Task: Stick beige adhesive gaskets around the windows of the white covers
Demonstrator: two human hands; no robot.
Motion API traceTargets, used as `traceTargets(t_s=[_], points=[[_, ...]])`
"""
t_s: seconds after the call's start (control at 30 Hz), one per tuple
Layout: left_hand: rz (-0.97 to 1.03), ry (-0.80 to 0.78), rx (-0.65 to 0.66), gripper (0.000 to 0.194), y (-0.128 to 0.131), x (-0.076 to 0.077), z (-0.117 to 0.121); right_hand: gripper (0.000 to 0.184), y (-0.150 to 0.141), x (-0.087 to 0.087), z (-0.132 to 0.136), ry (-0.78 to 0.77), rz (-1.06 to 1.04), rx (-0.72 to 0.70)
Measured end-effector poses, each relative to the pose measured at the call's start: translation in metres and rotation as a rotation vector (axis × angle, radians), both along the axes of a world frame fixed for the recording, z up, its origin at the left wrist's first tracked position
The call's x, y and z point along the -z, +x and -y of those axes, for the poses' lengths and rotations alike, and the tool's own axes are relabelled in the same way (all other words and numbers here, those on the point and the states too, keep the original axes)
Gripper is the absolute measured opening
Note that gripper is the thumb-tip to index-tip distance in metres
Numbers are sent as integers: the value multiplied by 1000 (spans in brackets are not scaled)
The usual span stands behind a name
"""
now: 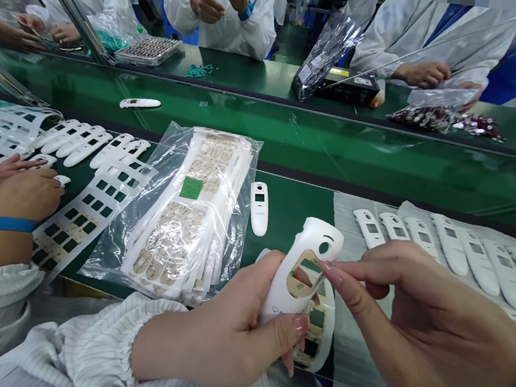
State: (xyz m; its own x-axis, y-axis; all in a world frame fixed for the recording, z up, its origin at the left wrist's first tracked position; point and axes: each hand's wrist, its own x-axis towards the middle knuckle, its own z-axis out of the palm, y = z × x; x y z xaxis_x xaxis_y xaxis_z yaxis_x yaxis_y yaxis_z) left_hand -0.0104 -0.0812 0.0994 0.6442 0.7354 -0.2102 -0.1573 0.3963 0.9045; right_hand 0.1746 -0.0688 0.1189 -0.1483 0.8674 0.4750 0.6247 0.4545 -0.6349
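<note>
My left hand [234, 321] is closed around a white plastic thermometer shell [312, 234], held tilted in front of me with its round hole at the top. A tan adhesive sticker [295, 285] with a cut-out middle lies around the shell's window. At the window's upper right edge, my right hand [411, 323] pinches the sticker's rim between thumb and forefinger. Behind the shell hangs a curved sheet of similar stickers [325, 331], partly hidden by my left hand.
A plastic bag of sticker sheets [175, 221] lies left of centre, beside a white shell [258, 209]. More shells [478, 262] line the right side on white foam. At left, a co-worker's hand [25, 192] works near other shells. Across a clear partition [249, 108], people handle small parts.
</note>
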Motion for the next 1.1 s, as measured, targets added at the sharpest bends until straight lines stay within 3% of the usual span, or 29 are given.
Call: traceTargets(t_s=[0.2, 0.3, 0.37, 0.43, 0.53, 0.6, 0.67, 0.73, 0.97, 1.1], points=[[6, 5, -39, 30, 3, 1, -2, 10, -8, -2, 6, 177, 232, 76], [-6, -3, -56, 32, 4, 4, -1, 13, -9, 4, 6, 295, 313, 98], [-2, -6, -53, 34, 4, 7, 0, 14, -6, 10, 3, 283, 288, 188], [7, -2, -61, 36, 3, 11, 1, 24, -1, 15, -3, 116, 183, 252], [11, 15, -52, 38, 2, 14, 1, 44, 3, 18, -12, -264, -102, 103], [-18, 35, -28, 36, 3, 16, 1, 43, 1, 18, -17, -443, -257, -16], [-52, 60, -31, 33, 4, 19, 1, 35, -7, 18, -20, -568, -349, -54], [-56, 74, -67, 32, 5, 23, 1, 39, -15, 19, -23, -681, -437, -59], [113, -104, -119, 31, 11, 38, -3, 58, -20, 38, -40, -763, -673, -78], [253, -227, -175, 39, 15, 40, -8, 42, -9, 39, -41, -845, -658, -231]])
